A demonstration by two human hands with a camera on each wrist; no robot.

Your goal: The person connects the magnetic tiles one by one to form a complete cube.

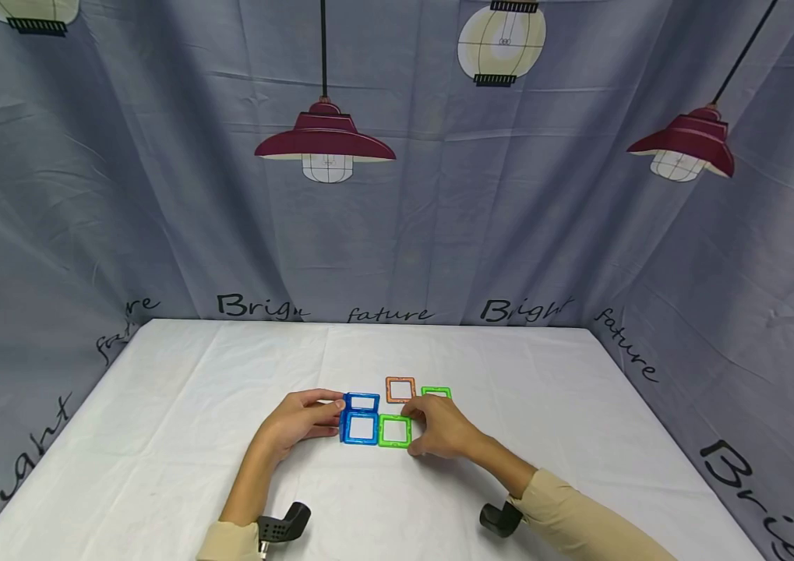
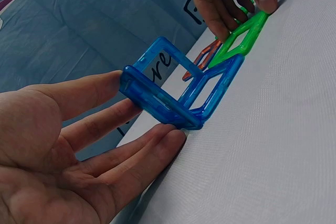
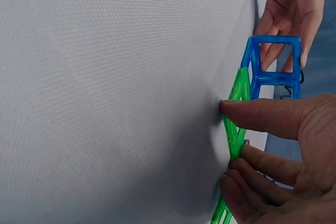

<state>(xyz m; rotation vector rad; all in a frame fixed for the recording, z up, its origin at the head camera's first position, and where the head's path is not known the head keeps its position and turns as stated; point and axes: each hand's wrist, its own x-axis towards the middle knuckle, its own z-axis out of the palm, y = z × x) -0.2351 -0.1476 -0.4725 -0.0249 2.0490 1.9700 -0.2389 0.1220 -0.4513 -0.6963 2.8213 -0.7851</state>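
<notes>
In the head view, blue square magnetic tiles (image 1: pixel 361 442) form an open corner: one lies flat, with others upright at its left and far edges. My left hand (image 1: pixel 298 419) touches the outside of the left upright blue tile (image 2: pixel 157 98) with nearly straight fingers. Against the flat blue tile's right edge lies a green square magnetic tile (image 1: pixel 395 445). My right hand (image 1: pixel 442 428) pinches this green tile by its near and far edges, between thumb and fingers. In the right wrist view, the fingers partly cover the green tile.
Behind the green tile lies an orange square tile (image 1: pixel 388 389). A second green tile (image 1: pixel 436 389) is partly hidden by the right hand. All rest on a white-covered table (image 1: pixel 228 374), with a grey-blue printed curtain (image 1: pixel 439 234) around it.
</notes>
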